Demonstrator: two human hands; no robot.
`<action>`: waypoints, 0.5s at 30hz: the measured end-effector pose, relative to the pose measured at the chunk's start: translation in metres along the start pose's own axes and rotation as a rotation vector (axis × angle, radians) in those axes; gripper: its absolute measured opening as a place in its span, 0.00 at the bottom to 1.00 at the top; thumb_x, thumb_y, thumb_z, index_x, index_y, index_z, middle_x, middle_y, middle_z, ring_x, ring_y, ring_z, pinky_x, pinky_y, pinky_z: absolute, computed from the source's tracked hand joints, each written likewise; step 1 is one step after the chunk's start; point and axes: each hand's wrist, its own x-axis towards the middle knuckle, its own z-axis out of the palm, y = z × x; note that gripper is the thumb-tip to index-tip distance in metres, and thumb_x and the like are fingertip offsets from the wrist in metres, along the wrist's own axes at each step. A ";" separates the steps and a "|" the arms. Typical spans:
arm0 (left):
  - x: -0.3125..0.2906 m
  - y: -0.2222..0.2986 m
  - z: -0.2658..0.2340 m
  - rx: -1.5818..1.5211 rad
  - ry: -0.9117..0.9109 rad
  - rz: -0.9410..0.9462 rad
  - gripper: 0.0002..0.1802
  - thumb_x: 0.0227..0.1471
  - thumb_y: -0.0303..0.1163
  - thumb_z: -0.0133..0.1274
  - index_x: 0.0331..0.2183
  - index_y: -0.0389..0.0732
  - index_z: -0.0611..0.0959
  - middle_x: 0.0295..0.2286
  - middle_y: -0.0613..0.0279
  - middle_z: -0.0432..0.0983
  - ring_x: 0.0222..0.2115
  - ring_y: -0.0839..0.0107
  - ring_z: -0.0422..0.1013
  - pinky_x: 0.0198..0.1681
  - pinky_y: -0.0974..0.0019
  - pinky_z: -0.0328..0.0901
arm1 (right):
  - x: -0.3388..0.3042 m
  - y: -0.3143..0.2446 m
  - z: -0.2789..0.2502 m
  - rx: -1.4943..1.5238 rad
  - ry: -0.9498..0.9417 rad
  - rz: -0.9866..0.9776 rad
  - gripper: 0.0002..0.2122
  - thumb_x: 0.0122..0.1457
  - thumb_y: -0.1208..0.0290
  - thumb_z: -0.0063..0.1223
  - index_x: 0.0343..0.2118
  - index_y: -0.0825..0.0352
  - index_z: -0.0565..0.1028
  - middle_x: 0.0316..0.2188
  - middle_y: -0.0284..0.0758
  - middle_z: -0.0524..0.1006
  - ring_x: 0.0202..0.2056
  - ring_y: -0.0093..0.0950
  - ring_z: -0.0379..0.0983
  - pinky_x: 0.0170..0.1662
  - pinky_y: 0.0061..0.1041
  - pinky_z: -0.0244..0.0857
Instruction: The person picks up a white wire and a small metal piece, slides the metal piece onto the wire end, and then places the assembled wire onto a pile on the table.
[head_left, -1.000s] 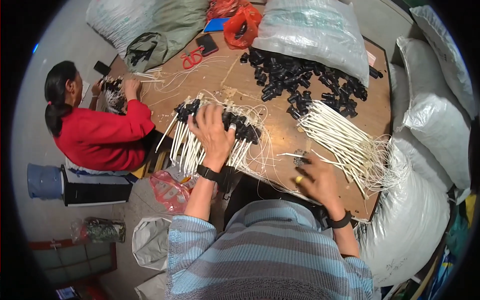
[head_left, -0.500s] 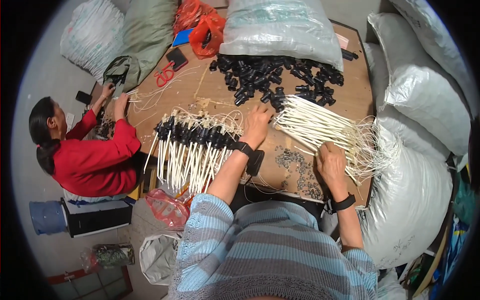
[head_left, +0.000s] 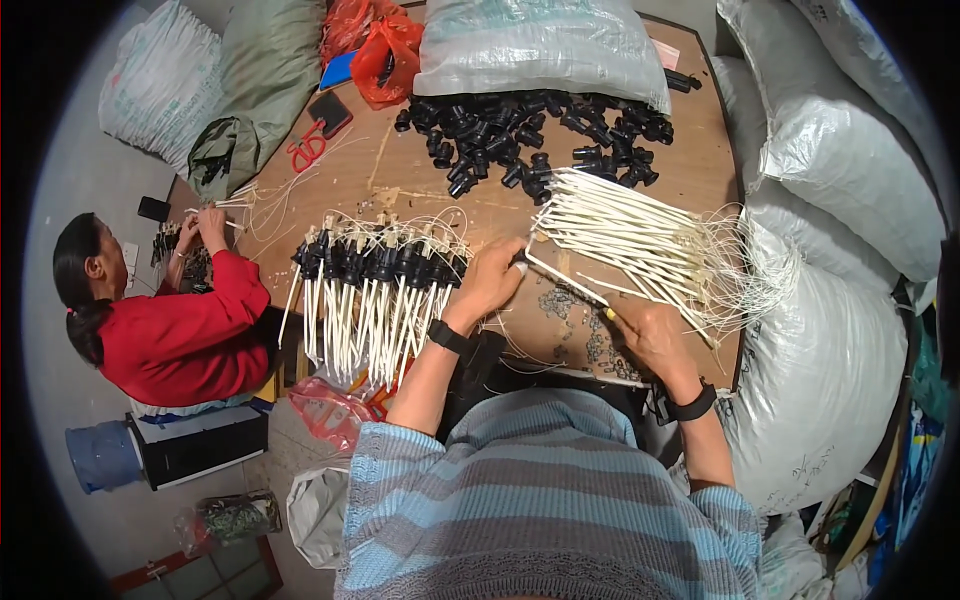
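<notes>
Between my two hands a single thin white sleeved cable (head_left: 565,277) slants above the table. My left hand (head_left: 490,280) is closed in a pinch at its upper-left end. My right hand (head_left: 652,328) is closed around its lower-right end, where a yellowish tip shows by the fingers. Just beyond lies a pile of similar white sleeved cables (head_left: 625,225), their thin loose wires spreading to the right. Small dark clips (head_left: 570,305) are scattered on the table below the held cable. Left of my left hand stands a row of black sockets (head_left: 385,268) with white cables hanging from them.
Loose black sockets (head_left: 490,135) spill in front of a white woven sack (head_left: 540,50) on the wooden table (head_left: 370,165). Red scissors (head_left: 307,148) lie at the left. A co-worker in a red top (head_left: 180,320) handles white cables. Stuffed sacks (head_left: 820,360) crowd the right side.
One white cable has come off the pile and is now held between my hands. My left hand has drawn nearer to me. The co-worker's hands have come together.
</notes>
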 end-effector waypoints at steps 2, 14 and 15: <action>-0.005 0.006 0.004 0.124 0.060 0.107 0.14 0.43 0.20 0.47 0.37 0.35 0.74 0.31 0.45 0.71 0.38 0.46 0.67 0.42 0.56 0.63 | -0.002 0.000 -0.001 -0.176 -0.034 0.001 0.10 0.51 0.74 0.54 0.37 0.63 0.78 0.16 0.41 0.70 0.18 0.39 0.69 0.21 0.35 0.59; -0.014 0.031 0.006 0.362 0.223 0.423 0.14 0.42 0.18 0.50 0.34 0.43 0.78 0.28 0.58 0.73 0.36 0.57 0.67 0.42 0.59 0.60 | -0.010 0.010 -0.016 -0.414 0.053 0.162 0.20 0.41 0.72 0.65 0.41 0.61 0.76 0.13 0.37 0.73 0.16 0.34 0.72 0.20 0.32 0.62; -0.013 0.036 0.007 0.419 0.272 0.479 0.17 0.43 0.20 0.52 0.38 0.47 0.82 0.29 0.61 0.74 0.38 0.62 0.68 0.44 0.62 0.61 | -0.009 0.010 -0.016 -0.415 0.050 0.163 0.20 0.41 0.72 0.65 0.41 0.61 0.76 0.13 0.37 0.73 0.16 0.34 0.72 0.20 0.32 0.62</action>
